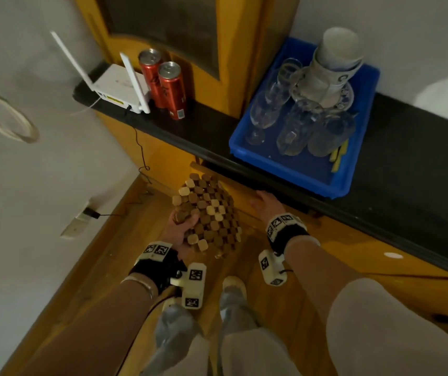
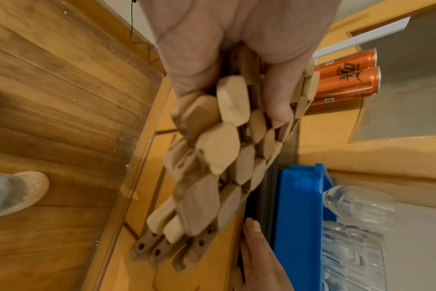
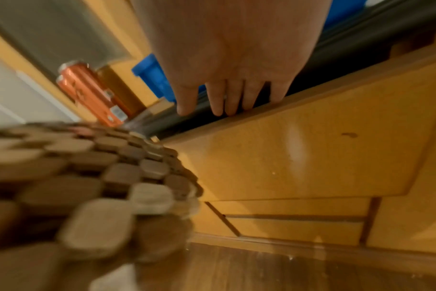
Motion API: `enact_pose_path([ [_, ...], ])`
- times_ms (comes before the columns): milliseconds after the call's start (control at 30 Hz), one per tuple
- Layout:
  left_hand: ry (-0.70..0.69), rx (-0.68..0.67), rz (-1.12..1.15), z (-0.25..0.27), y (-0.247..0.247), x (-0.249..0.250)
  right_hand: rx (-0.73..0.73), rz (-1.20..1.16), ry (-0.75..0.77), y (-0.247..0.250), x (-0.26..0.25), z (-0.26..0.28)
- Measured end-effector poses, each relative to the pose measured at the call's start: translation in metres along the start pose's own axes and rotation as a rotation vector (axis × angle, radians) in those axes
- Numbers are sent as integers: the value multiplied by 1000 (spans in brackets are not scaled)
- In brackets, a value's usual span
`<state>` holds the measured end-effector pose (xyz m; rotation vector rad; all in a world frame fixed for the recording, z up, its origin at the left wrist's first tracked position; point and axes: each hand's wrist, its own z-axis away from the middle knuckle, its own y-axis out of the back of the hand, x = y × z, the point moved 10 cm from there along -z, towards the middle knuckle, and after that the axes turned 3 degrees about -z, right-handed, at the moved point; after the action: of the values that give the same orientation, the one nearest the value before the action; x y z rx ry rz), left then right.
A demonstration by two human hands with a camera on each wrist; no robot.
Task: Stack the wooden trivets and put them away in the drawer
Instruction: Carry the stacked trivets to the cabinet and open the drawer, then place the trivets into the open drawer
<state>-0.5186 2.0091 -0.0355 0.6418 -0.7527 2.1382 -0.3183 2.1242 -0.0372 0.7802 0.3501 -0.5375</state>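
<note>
Below the black table, stacked trivets are waiting at a closed drawer.

Gripping one corner, the left hand is curling thumb and fingers round the wooden trivets, holding them in the air beside the yellow drawer front. Strung from small blocks, they are probably light but floppy, so supporting them underneath looks wiser. The right hand is resting straight fingers on the drawer's top edge, holding nothing.

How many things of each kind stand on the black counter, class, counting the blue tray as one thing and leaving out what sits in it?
Red cans: 2
White router: 1
Blue tray: 1
Total: 4
</note>
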Motion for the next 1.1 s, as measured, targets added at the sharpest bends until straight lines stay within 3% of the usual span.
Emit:
enact_pose_path([
  [133,10,-17,-35,-7,20,5,-35,320,-28,-14,3,-17],
  [233,35,-42,-26,-6,28,7,-12,351,-37,-15,4,-21],
  [467,98,-96,-101,3,53,15,-3,142,-89,-30,6,24],
  [633,126,-130,-79,11,77,15,-36,207,-124,-73,18,63],
  [933,155,-215,-192,33,86,7,-31,-82,-237,-133,42,116],
  [1100,195,-219,-238,36,76,0,-40,-324,-298,-135,42,121],
])
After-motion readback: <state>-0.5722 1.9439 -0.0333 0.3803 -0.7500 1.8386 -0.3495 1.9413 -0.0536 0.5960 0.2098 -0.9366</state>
